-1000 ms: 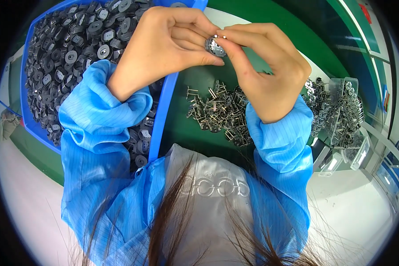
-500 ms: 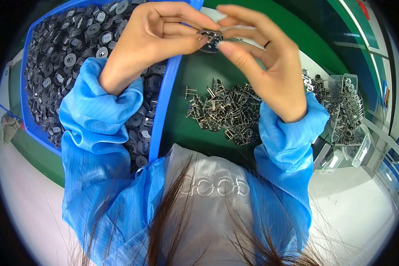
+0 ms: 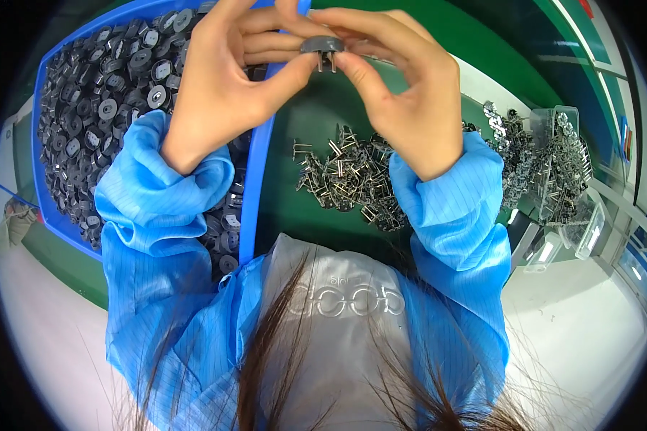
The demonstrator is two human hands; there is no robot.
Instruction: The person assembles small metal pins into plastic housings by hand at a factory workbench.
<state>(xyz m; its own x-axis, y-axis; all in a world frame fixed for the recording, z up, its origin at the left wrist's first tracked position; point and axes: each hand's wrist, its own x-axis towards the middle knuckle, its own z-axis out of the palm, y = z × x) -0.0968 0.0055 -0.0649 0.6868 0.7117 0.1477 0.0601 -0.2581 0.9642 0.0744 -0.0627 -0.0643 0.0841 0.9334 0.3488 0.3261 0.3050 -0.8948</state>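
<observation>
Between both hands, at the top middle, is a round dark grey plug piece with two metal prongs pointing down toward me. My left hand pinches its left side with thumb and fingers. From the other side my right hand grips it, the thumb close to a prong and the fingers reaching behind. Below the hands, a heap of small pronged metal-and-black parts lies on the green table; my right sleeve covers part of it.
At the left stands a large blue bin full of round dark grey plastic pieces. To the right, a clear plastic box holds more pronged parts, beside another loose pile. A white ledge runs behind.
Both hands have shifted a little to the left with the plug piece. It has turned: its inner face showed before, and now its side shows with the prongs down.
</observation>
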